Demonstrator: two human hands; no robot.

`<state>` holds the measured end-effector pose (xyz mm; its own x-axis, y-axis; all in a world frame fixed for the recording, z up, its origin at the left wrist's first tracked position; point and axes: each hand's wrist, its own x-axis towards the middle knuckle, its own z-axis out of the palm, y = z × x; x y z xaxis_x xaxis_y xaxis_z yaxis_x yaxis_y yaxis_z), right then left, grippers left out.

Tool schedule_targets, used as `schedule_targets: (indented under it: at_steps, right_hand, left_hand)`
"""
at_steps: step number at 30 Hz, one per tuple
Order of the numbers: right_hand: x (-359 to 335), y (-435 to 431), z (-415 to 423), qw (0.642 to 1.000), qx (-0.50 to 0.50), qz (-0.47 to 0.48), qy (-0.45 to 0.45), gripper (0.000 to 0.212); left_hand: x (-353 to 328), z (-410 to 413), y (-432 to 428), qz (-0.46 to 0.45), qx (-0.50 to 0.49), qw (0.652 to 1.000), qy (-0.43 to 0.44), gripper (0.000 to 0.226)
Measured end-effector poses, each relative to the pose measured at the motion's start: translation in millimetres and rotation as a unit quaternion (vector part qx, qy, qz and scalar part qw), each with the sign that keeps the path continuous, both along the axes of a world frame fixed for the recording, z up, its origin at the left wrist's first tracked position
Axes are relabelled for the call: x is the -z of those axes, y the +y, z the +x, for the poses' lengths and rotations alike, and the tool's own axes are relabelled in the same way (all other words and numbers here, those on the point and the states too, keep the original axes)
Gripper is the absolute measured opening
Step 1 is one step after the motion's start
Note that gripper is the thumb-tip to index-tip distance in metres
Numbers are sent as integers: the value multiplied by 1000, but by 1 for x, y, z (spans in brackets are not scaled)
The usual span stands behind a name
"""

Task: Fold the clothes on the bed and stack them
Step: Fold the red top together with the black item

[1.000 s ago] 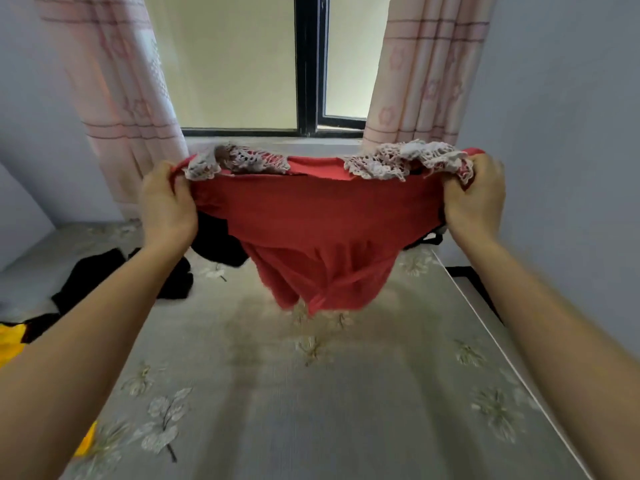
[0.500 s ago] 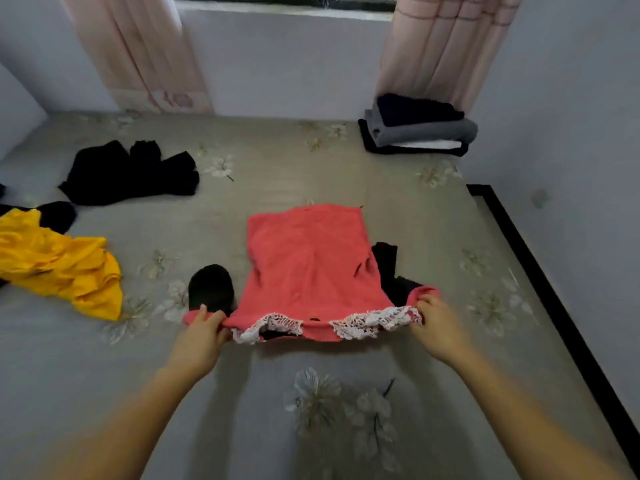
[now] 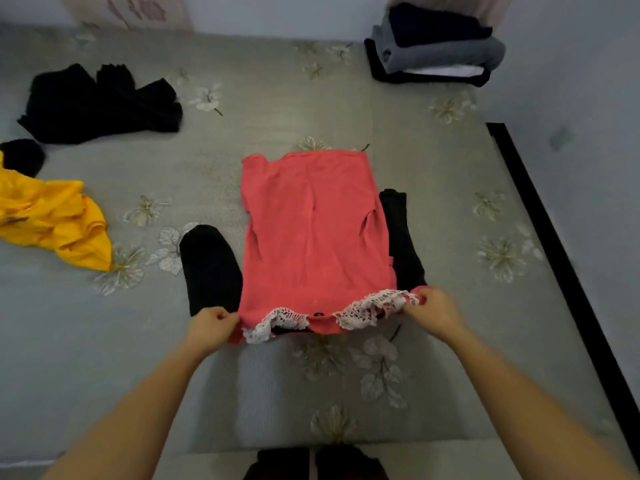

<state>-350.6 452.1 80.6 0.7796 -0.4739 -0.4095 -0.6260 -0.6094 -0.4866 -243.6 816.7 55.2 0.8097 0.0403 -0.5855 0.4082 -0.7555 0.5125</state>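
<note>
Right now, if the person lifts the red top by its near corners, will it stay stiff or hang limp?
Probably limp: the red top lies flat with soft wrinkles, so it should sag between the left hand and right hand. Likely light, since fingertip pinches at two corners hold it. The black garment beneath might drag along.
</note>
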Motion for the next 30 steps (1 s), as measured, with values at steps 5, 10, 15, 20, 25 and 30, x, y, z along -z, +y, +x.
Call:
schedule_targets:
  at_steps: [5,10,15,20,25,30]
  right_hand:
    - [18,7,38,990,101,7,-93,54]
    - [78,45,32,995,80,40,-32,39]
    - [124,58,55,998,-40,10,-52,32]
    - [147,52,111,955,-273,-113,-36,43]
    - [171,42,130,895,-371,-245,34,54]
    - [153,20,129,853,-418,-305,-64,30]
  left_hand:
    - [17,42,-13,-64,-79,981,-167,33]
    - [79,12,-29,-30,43,988,-145,36]
    - [123,16,-53,77,299,902,-301,60]
    - [144,64,-76,141,456,818,-320,92]
    - [158,84,-88,227,447,792,-348,58]
    - [123,81,-82,247,469,758,-380,30]
